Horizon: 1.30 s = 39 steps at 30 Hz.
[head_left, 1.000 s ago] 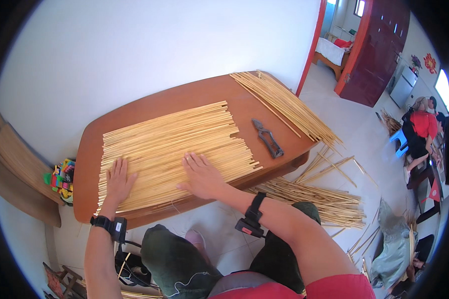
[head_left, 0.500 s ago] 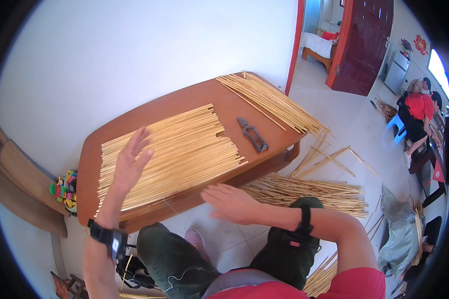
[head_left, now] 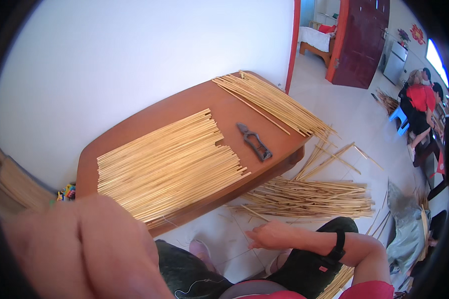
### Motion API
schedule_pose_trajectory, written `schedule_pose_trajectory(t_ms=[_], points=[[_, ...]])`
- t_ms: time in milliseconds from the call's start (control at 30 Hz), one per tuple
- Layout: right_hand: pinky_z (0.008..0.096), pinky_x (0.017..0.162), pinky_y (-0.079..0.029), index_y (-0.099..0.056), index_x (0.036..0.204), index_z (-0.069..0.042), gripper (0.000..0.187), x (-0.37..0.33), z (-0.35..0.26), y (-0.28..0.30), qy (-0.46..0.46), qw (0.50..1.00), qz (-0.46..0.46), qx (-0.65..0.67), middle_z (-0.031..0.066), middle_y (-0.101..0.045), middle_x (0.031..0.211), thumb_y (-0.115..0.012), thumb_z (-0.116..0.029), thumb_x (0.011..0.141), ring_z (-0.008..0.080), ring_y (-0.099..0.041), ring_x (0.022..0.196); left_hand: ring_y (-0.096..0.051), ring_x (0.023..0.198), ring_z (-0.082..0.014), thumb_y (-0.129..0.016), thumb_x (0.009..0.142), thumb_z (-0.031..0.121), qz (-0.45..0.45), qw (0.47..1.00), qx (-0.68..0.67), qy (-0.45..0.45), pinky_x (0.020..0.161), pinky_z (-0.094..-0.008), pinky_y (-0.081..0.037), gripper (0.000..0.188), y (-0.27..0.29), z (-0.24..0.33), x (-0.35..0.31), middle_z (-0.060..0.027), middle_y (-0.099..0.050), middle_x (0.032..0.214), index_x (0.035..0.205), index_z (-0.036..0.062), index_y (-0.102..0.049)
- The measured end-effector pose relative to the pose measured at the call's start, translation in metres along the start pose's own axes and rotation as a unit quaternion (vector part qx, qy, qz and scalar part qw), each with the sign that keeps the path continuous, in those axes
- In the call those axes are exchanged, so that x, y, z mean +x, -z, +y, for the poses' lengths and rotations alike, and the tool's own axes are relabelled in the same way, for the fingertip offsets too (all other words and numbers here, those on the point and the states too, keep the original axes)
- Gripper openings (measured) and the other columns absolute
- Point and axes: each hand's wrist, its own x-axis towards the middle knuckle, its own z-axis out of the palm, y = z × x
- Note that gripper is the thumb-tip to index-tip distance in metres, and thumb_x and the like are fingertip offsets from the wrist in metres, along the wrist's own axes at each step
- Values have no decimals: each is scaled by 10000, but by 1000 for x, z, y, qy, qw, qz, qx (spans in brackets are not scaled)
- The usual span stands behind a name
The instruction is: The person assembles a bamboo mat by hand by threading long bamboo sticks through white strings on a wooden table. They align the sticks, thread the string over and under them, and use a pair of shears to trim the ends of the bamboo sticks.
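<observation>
My left hand [head_left: 97, 244] is very close to the camera at the lower left; it is large and blurred, and its fingers cannot be made out. My right hand [head_left: 270, 235] hovers above my knee, beside the table's near edge, with loosely bent fingers and nothing visible in it. On the brown table [head_left: 149, 115] a flat mat-like layer of thin golden stalks [head_left: 164, 164] lies side by side, its right end uneven. Dark pruning shears [head_left: 254, 142] rest just right of it. A thin pale thread [head_left: 172, 223] hangs at the layer's near edge.
More stalks [head_left: 269, 102] lie across the table's far right corner, some jutting past the edge. A heap of stalks [head_left: 309, 198] covers the floor to the right. Another person [head_left: 420, 97] in red bends over at the far right. A dark red door [head_left: 361, 42] stands ajar.
My left hand has risen from over the stalk layer toward the camera. My right hand has moved right and down, away from the table edge. The stalks and shears appear undisturbed.
</observation>
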Motion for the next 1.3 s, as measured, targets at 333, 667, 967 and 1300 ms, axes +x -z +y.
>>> schedule_pose_trajectory(t_ms=[333,667,967,1300], points=[[467,642,-506,-561,902,-1,412,2,-15,-5,19,1000,-12,8,167,-642,782,-526,-410,936,379,-640,740,-634,808,-173,-576,949,197,15,1000,12,-17,732,-296,-521,414,16,5,-8,-90,-595,1091,1307,43,-437],[470,661,-517,-576,921,-17,394,-12,-24,-6,-3,998,-54,-10,167,-652,805,-526,-408,935,376,-649,771,-628,777,-148,-590,940,173,20,999,43,-20,692,-272,-517,344,18,31,-15,-78,-594,1052,1240,43,-485],[466,649,-512,-592,921,-25,403,-13,-11,-7,-39,998,-41,-13,169,-656,806,-535,-423,929,374,-654,762,-621,750,-125,-603,932,151,35,998,53,-15,656,-250,-514,281,19,26,-7,-68,-594,1017,1180,42,-529],[479,718,-503,-616,944,-11,386,-3,-10,-6,-42,996,-75,-17,189,-668,844,-538,-389,934,380,-651,822,-614,720,-99,-617,924,127,251,947,69,187,616,-225,-511,212,-3,-30,-14,-56,-594,979,1114,42,-577]])
